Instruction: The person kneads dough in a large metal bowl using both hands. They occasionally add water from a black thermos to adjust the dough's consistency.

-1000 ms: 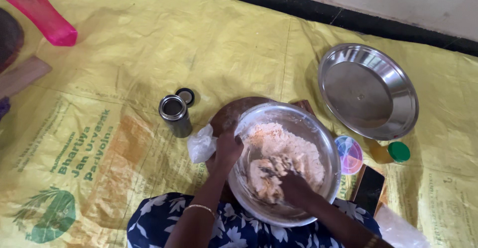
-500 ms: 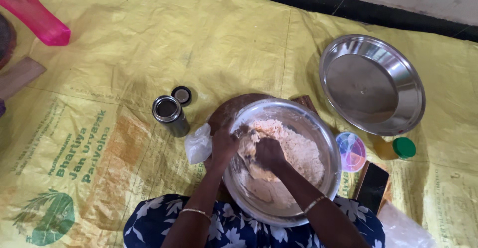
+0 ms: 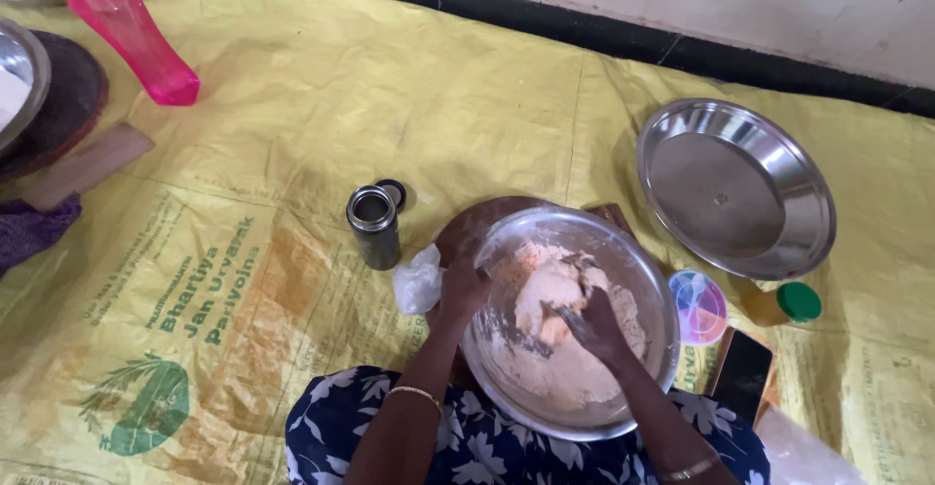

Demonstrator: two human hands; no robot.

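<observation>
The dough lump [image 3: 550,300] is pressed by the curled right hand [image 3: 596,324] inside the steel bowl [image 3: 638,266]; half a second ago it was at the middle, now at three o'clock. The rim at nine o'clock is gripped by the left hand [image 3: 461,288].

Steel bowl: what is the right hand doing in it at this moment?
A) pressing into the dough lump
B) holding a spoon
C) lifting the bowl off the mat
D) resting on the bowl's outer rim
A: the right hand is inside the steel bowl with its floury fingers pushed against the dough lump, while the left hand grips the rim.
</observation>
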